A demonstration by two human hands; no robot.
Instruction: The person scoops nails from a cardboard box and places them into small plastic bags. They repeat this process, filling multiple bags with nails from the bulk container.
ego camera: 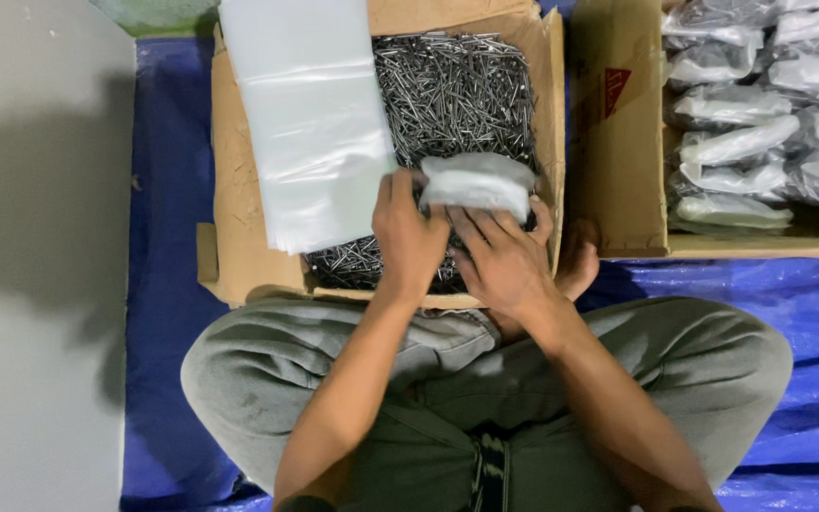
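Note:
A cardboard box in front of me is full of loose steel nails. Both my hands hold a small clear plastic bag over the nails at the box's near side. My left hand grips the bag's left edge from below. My right hand cups it from the right and underneath, fingers spread along its lower side. The bag looks partly filled; what is inside is hidden by the milky plastic.
A stack of flat clear plastic bags lies across the box's left half. A second cardboard box at the right holds several filled, closed bags. I sit cross-legged on a blue tarp; grey floor lies at the left.

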